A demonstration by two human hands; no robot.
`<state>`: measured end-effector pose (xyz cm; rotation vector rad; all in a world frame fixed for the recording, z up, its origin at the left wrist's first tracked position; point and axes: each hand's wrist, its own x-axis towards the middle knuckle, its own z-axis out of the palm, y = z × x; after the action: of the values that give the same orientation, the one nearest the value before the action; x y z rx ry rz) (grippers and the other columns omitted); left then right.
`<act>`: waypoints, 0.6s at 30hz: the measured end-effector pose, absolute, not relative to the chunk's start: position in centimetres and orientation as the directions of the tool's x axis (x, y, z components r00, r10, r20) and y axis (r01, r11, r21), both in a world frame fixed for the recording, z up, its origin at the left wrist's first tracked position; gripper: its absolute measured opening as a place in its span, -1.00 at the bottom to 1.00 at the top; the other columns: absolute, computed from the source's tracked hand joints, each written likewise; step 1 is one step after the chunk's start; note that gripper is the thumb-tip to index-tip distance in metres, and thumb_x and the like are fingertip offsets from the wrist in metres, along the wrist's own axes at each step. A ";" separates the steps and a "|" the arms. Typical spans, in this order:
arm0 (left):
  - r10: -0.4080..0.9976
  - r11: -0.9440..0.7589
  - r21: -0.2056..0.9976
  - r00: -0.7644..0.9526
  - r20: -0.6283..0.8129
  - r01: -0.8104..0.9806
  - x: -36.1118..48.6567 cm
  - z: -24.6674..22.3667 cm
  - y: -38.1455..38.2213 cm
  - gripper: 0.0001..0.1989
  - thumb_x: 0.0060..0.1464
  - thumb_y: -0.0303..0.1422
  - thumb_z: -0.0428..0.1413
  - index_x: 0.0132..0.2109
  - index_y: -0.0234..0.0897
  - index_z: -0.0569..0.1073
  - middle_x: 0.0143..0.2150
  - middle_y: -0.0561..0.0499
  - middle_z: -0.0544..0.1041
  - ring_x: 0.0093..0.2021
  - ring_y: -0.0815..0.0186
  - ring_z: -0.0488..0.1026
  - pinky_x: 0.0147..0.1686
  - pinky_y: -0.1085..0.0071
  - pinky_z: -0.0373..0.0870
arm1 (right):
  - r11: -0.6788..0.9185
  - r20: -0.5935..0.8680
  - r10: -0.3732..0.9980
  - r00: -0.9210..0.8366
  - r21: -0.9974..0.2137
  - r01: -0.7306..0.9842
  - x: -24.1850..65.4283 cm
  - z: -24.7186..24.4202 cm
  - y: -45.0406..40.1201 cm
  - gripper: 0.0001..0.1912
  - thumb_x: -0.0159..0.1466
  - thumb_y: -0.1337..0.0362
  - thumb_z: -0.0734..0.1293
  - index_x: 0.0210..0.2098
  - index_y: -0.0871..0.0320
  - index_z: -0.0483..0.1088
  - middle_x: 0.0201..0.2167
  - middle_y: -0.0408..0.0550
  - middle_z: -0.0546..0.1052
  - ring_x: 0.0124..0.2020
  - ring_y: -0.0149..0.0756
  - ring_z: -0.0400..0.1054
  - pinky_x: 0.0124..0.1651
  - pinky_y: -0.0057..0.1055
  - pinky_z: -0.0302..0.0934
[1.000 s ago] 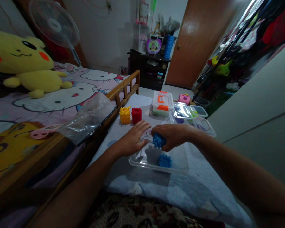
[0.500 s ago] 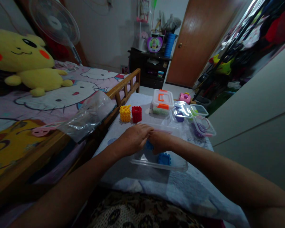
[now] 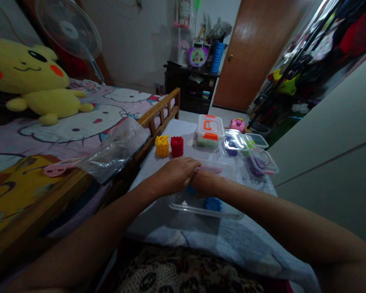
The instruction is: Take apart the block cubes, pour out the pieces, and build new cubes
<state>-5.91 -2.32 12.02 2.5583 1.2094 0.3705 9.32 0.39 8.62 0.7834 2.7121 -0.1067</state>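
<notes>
My left hand (image 3: 180, 174) and my right hand (image 3: 205, 181) meet over a clear plastic bin (image 3: 198, 209) on the table. Both have their fingers closed around a blue toy block (image 3: 191, 189), which shows only in part beneath them. A second blue block (image 3: 213, 204) with notched edges lies in the bin, under my right wrist. Just beyond my left hand stand a yellow block cube (image 3: 162, 146) and a red block cube (image 3: 177, 147), side by side on the cloth. My fingertips are mostly hidden.
A lidded box with orange clips (image 3: 210, 131) stands behind the bin. To its right are clear containers (image 3: 264, 162) holding purple and green pieces. A wooden bed rail (image 3: 158, 110) and a plastic bag (image 3: 116, 148) border the left; a pale cabinet (image 3: 329, 122) borders the right.
Both hands stay together at the blue block, with the right hand slightly turned and covering more of it. The whole table scene has shifted a little to the right in view.
</notes>
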 end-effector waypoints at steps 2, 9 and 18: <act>0.785 -0.604 0.352 0.609 0.112 0.715 -5.9 12.5 -2.2 -0.63 0.16 -0.55 0.01 0.11 -0.32 0.41 0.12 -0.15 0.52 0.12 0.16 0.43 0.15 0.20 0.33 | 0.842 -0.320 0.504 -0.802 -0.024 0.539 10.4 11.1 0.4 -0.44 0.09 0.29 0.51 0.06 0.35 0.43 0.07 0.32 0.52 0.13 0.06 0.40 0.20 -0.18 0.26; 0.777 -0.600 0.259 0.628 -0.034 0.757 -3.9 14.3 -2.3 -0.64 0.19 -0.45 0.06 0.13 -0.31 0.41 0.11 -0.18 0.52 0.07 0.12 0.47 0.05 0.23 0.40 | 0.570 0.127 0.817 -0.563 -0.329 0.753 21.2 17.8 -1.1 -0.67 0.26 0.17 0.33 0.00 0.10 0.43 -0.14 0.02 0.58 -0.17 -0.17 0.48 -0.07 -0.21 0.35; 0.680 -0.611 0.059 0.562 -0.471 0.789 1.2 11.2 -0.6 -0.14 -0.24 -0.53 0.34 0.28 -0.26 0.32 0.02 -0.27 0.59 -0.06 -0.03 0.54 -0.11 0.14 0.49 | 0.198 0.157 0.979 -0.127 -0.626 0.754 23.8 3.8 -0.5 -0.73 0.23 0.29 0.18 -0.19 0.19 0.47 -0.34 0.02 0.59 -0.36 -0.23 0.48 -0.26 -0.33 0.35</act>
<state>1.16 -0.58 11.24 2.5345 1.2193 -0.5975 23.80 -0.49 3.78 2.3108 2.7855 -0.7827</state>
